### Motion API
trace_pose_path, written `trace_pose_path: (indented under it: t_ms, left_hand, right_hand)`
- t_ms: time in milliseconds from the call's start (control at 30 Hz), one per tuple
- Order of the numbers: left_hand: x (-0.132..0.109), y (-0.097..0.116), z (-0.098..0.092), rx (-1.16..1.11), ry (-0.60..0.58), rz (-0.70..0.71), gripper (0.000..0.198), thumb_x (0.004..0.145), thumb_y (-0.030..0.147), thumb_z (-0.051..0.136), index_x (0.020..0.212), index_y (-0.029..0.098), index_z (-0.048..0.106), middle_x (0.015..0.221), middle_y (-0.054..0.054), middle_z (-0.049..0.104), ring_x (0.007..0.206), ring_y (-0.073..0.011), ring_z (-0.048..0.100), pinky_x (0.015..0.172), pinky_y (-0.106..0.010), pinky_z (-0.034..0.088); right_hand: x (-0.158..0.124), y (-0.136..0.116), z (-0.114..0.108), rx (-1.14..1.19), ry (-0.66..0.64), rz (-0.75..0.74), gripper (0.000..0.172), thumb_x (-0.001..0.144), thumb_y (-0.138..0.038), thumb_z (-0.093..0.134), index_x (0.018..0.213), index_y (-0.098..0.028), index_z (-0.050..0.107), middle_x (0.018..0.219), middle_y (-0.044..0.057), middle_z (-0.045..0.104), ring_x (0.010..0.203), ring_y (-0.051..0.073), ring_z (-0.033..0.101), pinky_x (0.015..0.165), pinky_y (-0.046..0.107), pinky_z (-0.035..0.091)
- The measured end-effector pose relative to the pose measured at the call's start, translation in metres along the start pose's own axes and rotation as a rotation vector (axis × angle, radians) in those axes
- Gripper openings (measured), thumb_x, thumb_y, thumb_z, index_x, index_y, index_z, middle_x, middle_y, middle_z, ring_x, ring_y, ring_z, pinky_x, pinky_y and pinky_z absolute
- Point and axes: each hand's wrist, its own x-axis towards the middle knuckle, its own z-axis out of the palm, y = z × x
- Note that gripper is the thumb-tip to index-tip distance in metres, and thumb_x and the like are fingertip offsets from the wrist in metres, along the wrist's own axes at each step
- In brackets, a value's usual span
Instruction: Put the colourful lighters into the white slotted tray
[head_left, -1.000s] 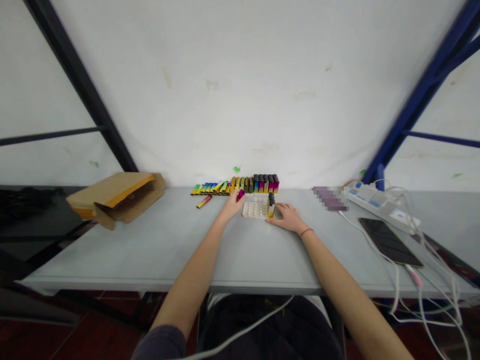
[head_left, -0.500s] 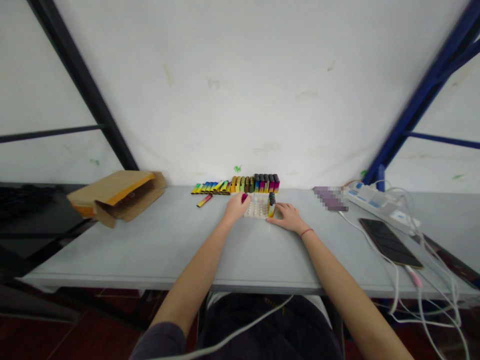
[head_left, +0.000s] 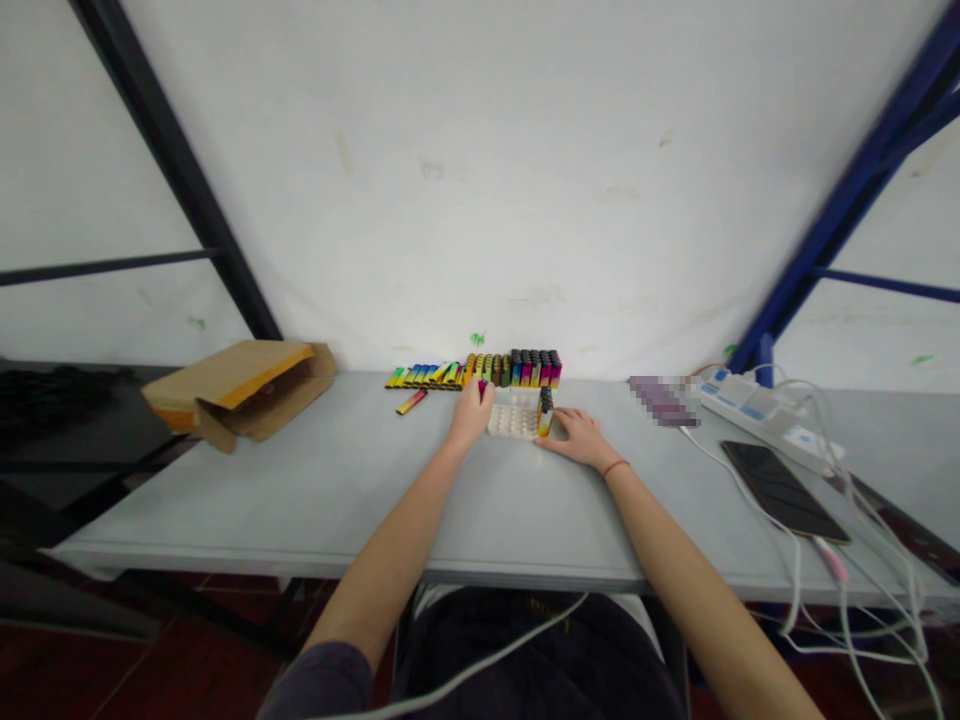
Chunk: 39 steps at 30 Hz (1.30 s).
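Observation:
My left hand is closed round a small pink lighter, held just left of a white tray with round holes on the grey table. Resting flat on the table at the tray's right side, my right hand has its fingers against the tray. One lighter stands upright in the tray's right edge. A row of colourful lighters lies and stands along the wall behind the tray. A single loose lighter lies to the left of the row.
An open cardboard box lies on its side at the table's left. At the right are a blurred purple object, a white power strip, a dark phone and several trailing cables. Shelf uprights stand on both sides.
My left hand has moved the pink lighter up and back toward the row by the wall. My right hand has stayed beside the tray.

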Motion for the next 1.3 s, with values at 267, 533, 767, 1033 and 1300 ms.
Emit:
trace_pose_path:
  t_ms: [267,533,767,1033,1300]
  left_hand:
    - [-0.003,0.001,0.004,-0.036,-0.01,0.08,0.021,0.092,0.028,0.057,0.074,0.022,0.048,0.071,-0.002,0.057,0.08,-0.0212,0.061,0.082,-0.035,0.05]
    - [0.001,0.0,0.004,-0.091,0.059,0.059,0.021,0.092,0.021,0.055,0.076,0.023,0.042,0.076,-0.003,0.055,0.087,-0.0228,0.061,0.091,-0.041,0.049]
    - [-0.01,0.004,0.008,-0.121,-0.067,0.013,0.022,0.094,0.036,0.058,0.104,0.02,0.049,0.086,-0.004,0.061,0.084,-0.0219,0.064,0.084,-0.037,0.052]
    - [-0.012,0.005,0.014,0.025,-0.098,0.234,0.019,0.095,0.031,0.057,0.11,0.019,0.062,0.111,-0.011,0.059,0.115,-0.0257,0.056,0.107,-0.043,0.041]
    - [-0.013,0.005,0.019,-0.07,-0.225,0.3,0.027,0.097,0.019,0.047,0.12,0.016,0.06,0.117,-0.012,0.062,0.117,-0.022,0.058,0.107,-0.039,0.045]
  right_hand:
    - [0.0,-0.001,-0.001,-0.005,-0.002,0.001,0.066,0.086,-0.062,0.064,0.138,-0.022,0.058,0.147,0.014,0.056,0.135,0.037,0.047,0.106,0.054,0.041]
    - [0.0,0.002,0.0,0.0,-0.021,0.006,0.068,0.086,-0.063,0.063,0.14,-0.023,0.056,0.15,0.013,0.054,0.137,0.037,0.045,0.106,0.053,0.04]
    - [0.001,0.002,0.001,-0.004,-0.009,0.008,0.066,0.086,-0.064,0.063,0.138,-0.024,0.057,0.148,0.012,0.055,0.136,0.036,0.046,0.106,0.052,0.04]
    - [0.001,0.003,0.001,0.021,-0.012,-0.002,0.067,0.085,-0.063,0.064,0.139,-0.023,0.057,0.149,0.014,0.055,0.136,0.037,0.046,0.107,0.055,0.038]
    - [-0.001,0.003,-0.004,-0.002,-0.059,-0.031,0.059,0.087,-0.058,0.064,0.136,-0.026,0.062,0.15,0.013,0.053,0.139,0.038,0.044,0.107,0.056,0.039]
